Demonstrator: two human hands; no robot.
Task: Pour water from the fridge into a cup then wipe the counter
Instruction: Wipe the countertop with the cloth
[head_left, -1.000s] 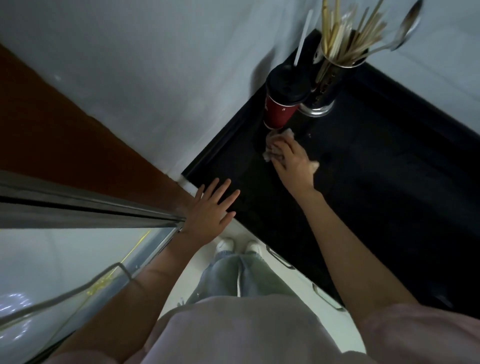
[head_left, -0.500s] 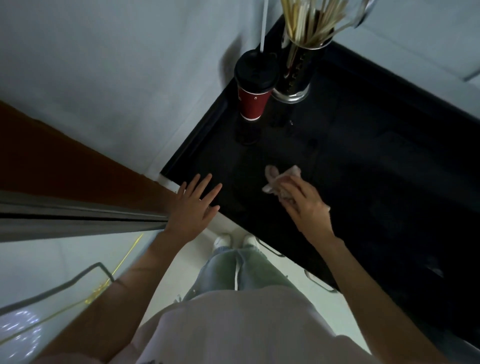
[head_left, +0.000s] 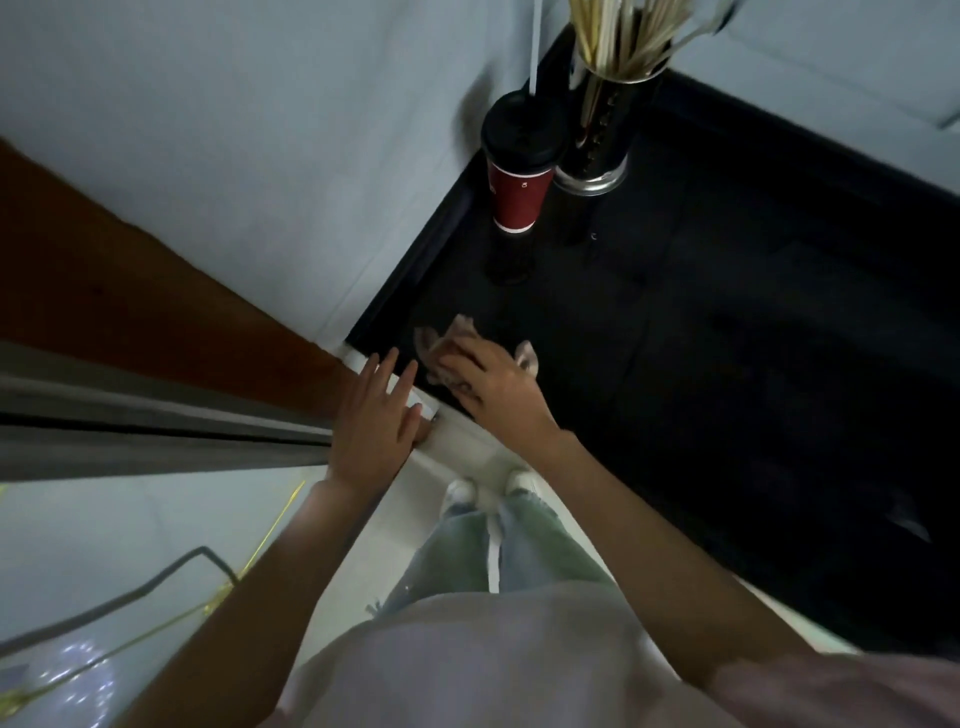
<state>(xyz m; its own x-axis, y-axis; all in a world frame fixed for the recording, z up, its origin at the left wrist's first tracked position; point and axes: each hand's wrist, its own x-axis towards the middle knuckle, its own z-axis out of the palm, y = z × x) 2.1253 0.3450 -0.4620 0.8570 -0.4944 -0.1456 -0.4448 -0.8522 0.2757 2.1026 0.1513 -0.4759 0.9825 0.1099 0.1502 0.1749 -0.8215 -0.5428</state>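
Seen from your head camera, looking down past your pale shirt (head_left: 467, 665) and jeans (head_left: 498, 551): at far left, a glossy pale surface (head_left: 104, 545) carries a dark cable (head_left: 130, 592) and a yellow cord (head_left: 260, 540), with a grey metal edge (head_left: 156, 436) above it and a brown panel (head_left: 130, 291) beyond that, under a grey wall (head_left: 234, 130). Your left hand (head_left: 376, 423) lies released, fingers straight and slightly spread, resting flat at the white front corner (head_left: 457, 441) where the grey edge meets the counter. Just beside it, your right hand (head_left: 491, 387) presses down on a crumpled pinkish cloth (head_left: 452, 345), fingers bent over it, at the near left corner of the black counter (head_left: 753, 364); bits of the cloth stick out past the fingertips and at the hand's far side. Further back on the same counter, close to the wall, a red cup (head_left: 517, 192) with a black lid (head_left: 522, 127) and a white straw (head_left: 535, 47) stands upright, well apart from the cloth. Touching or just beside the cup on its right is a dark utensil holder (head_left: 597, 150) with a shiny base, filled with pale chopsticks (head_left: 618, 36). Below the counter edge, your white shoes (head_left: 491, 488) show on a light floor.
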